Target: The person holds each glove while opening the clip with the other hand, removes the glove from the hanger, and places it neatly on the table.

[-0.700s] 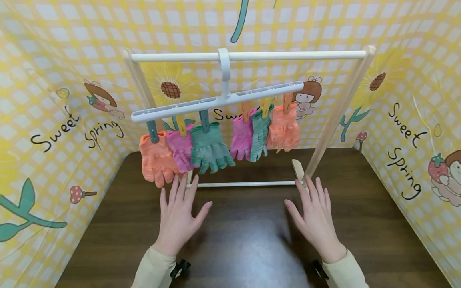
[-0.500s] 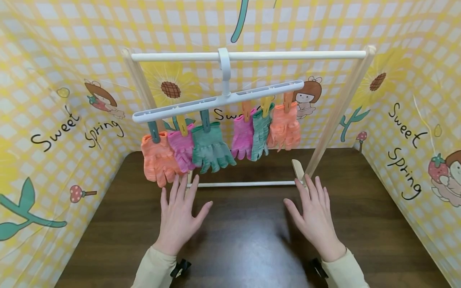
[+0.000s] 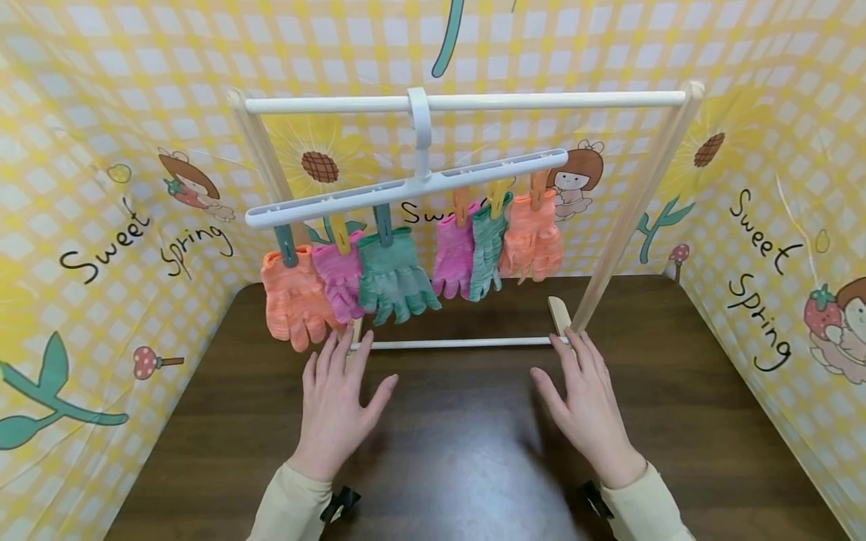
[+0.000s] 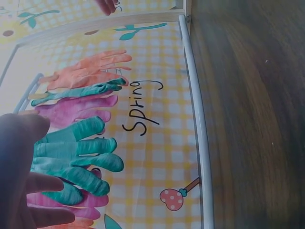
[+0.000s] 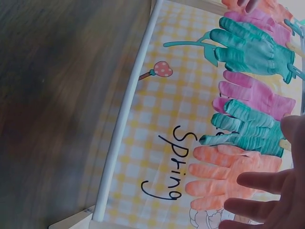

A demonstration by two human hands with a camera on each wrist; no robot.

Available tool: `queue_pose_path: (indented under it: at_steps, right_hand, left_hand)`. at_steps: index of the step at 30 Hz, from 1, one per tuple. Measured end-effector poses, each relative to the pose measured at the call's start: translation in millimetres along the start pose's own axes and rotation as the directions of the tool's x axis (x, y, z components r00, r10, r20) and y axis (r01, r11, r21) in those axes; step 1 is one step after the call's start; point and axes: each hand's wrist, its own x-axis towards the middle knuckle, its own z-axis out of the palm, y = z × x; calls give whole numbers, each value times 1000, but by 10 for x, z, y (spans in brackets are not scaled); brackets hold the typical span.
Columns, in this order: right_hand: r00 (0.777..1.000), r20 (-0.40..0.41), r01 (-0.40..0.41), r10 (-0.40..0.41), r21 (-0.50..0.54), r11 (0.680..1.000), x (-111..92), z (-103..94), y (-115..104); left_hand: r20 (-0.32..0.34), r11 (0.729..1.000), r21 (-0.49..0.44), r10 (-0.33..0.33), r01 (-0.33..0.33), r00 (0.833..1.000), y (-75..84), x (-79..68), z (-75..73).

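Observation:
My left hand is held out with straight fingers and thumb spread, its fingertips overlapping the lower edge of the left orange glove in the head view. My right hand is likewise straight-fingered, near the foot of the rack's right post. Neither holds anything. A light blue hanger hooks over the white top bar, its left end lower in view. From it hang a pink glove, a green glove, and on the right another pink, green and orange glove.
Teal, yellow and orange clothespins clip the gloves to the hanger. A white lower bar joins the rack's feet on the dark wooden table. Yellow checked cloth walls in the back and both sides.
The hanger and its gloves sway very slightly. My right hand's fingers have drawn a little closer together and to the left; my left hand stays almost where it was.

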Motion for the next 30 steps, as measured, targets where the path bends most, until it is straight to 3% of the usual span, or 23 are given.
queue_pose_path:
  at_steps: [11,30]
  right_hand:
    - [999,-25,42,-40,71,997,101,6,-163]
    - [981,29,187,-192,110,976,349,48,-536]
  left_hand:
    - [-155,996,-87,19,-32,988,31,13,-63]
    - [-241,984,-176,-26,-17,970,35,15,-168]
